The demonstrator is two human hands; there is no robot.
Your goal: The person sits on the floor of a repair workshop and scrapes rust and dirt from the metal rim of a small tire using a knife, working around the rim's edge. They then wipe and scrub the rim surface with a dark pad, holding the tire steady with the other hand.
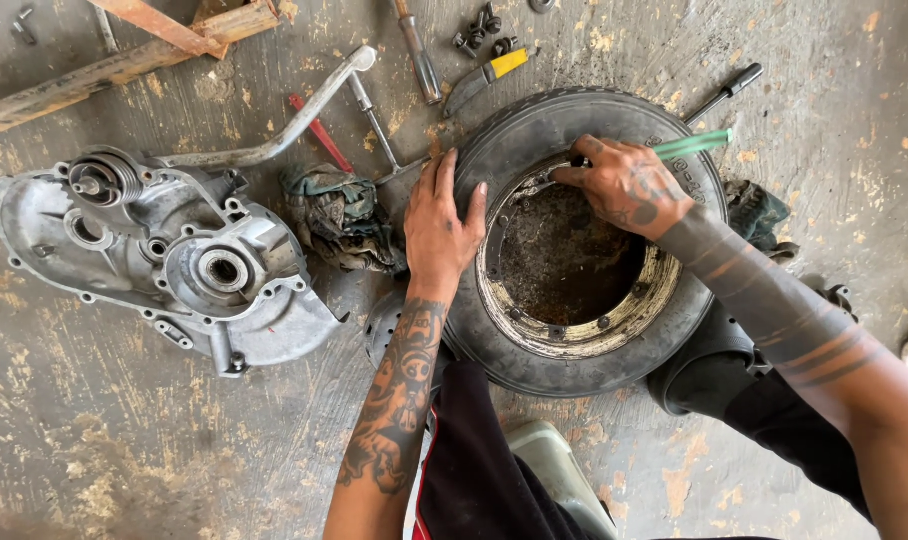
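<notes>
Two hands, left hand (442, 228) pressing tyre (534, 130), right hand (624, 185) perhaps gripping screwdriver (689, 146)

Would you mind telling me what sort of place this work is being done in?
Most likely a small motorcycle or scooter repair workshop: a small tyre on its rusty rim lies on a stained concrete floor, beside an aluminium engine casing and scattered hand tools.

The right hand (626, 185) covers the working end of the green-handled tool (692, 144) in its grip. Under the left hand (440, 228), part of the tyre (534, 130) sidewall is hidden. The wooden beams (124, 50) run off the top edge.
</notes>
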